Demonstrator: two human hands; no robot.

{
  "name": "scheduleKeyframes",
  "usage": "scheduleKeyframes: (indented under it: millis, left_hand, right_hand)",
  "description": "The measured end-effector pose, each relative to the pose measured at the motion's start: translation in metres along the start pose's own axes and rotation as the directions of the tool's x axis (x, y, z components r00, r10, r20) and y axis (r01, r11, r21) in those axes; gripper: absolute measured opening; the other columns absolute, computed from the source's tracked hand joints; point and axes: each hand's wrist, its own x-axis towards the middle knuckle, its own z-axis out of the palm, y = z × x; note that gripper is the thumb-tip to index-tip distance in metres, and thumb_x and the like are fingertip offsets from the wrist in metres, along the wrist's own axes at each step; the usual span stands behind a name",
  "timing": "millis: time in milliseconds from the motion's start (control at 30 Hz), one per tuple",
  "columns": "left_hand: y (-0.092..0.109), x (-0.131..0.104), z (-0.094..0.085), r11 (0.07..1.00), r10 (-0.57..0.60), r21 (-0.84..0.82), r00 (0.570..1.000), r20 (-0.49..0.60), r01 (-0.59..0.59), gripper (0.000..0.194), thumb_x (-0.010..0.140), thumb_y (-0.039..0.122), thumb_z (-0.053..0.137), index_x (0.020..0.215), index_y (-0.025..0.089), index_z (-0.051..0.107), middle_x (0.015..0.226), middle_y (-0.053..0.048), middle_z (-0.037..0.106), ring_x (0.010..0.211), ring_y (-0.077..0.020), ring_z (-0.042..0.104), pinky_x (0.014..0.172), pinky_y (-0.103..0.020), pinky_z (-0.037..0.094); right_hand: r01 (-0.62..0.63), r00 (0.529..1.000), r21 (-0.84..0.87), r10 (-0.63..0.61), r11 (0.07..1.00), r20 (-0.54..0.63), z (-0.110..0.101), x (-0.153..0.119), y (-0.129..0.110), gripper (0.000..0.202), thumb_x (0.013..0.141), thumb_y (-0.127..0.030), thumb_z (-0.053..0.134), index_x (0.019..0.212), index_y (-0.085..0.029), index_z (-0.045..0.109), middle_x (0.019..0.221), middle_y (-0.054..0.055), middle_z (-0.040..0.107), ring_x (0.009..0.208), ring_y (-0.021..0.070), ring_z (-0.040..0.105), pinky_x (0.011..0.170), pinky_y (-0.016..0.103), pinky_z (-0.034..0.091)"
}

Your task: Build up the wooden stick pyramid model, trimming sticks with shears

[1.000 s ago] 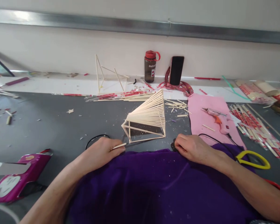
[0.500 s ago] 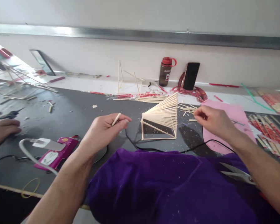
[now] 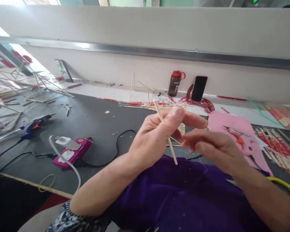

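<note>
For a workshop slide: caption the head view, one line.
Left hand pinches a wooden stick above a purple cloth; right hand reaches toward it.

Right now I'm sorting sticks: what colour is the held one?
Pale cream stick, left hand; head view.

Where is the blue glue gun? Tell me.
In the head view the blue glue gun lies far left on the dark table, left of the pink power strip.

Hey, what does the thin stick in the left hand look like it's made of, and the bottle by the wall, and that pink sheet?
The stick looks like bare wood or bamboo: pale, matte, straight. The bottle seems to be smoky translucent plastic with a red cap, since light shows through it. The pink sheet looks like soft foam or felt, flat and without shine, though paper can't be excluded.
</note>
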Motion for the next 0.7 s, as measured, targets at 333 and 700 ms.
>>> scheduleKeyframes:
  millis: [333, 700]
  left_hand:
    - [-0.025, -0.011, 0.015, 0.983, 0.111, 0.143, 0.993, 0.046, -0.116, 0.028, 0.094, 0.039, 0.047, 0.1, 0.026, 0.071, 0.099, 0.0, 0.072, 0.079, -0.0142, 0.066, 0.07, -0.024, 0.056]
    - [-0.026, -0.024, 0.014, 0.98, 0.02, 0.189, 0.927, -0.375, 0.056, 0.019, 0.07, 0.019, 0.075, 0.086, 0.028, 0.075, 0.067, 0.006, 0.071, 0.046, -0.0062, 0.057, 0.041, -0.014, 0.045]
  right_hand:
    - [0.089, 0.996, 0.123, -0.092, 0.988, 0.021, 0.028, -0.018, -0.008, 0.017, 0.097, -0.026, 0.044, 0.093, -0.02, 0.059, 0.075, -0.002, 0.059, 0.065, 0.0087, 0.055, 0.061, 0.02, 0.044]
    - [0.132, 0.991, 0.246, -0.134, 0.96, -0.006, 0.022, -0.022, -0.004, 0.017, 0.097, -0.024, 0.045, 0.093, -0.013, 0.057, 0.068, -0.004, 0.047, 0.056, 0.0049, 0.047, 0.054, 0.015, 0.039]
